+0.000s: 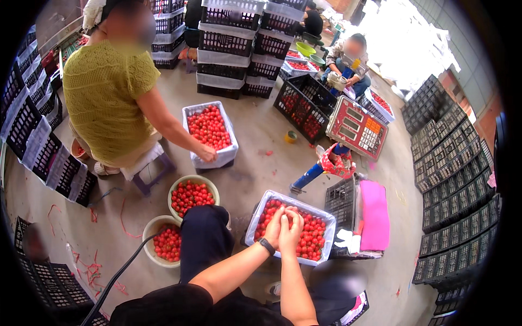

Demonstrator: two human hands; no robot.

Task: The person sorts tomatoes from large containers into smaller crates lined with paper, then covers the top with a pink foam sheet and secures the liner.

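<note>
My left hand [274, 229], with a dark band at the wrist, and my right hand [291, 232] are pressed together above a crate lined with white plastic [253, 230]. Small red tomatoes [312, 234] fill this crate. The fingers of both hands are curled closed against each other, and anything between them is hidden. Left of my knee stand two pale round basins, a nearer basin [150, 231] and a farther basin [172, 205], both holding similar tomatoes.
At left, a person in an olive top [106, 98] reaches to another lined tomato crate [234, 146]. A red scale [357, 127] on a blue post stands ahead right, near a pink pad [374, 216]. Black crates [227, 51] are stacked behind; more crates [454, 163] line the right side.
</note>
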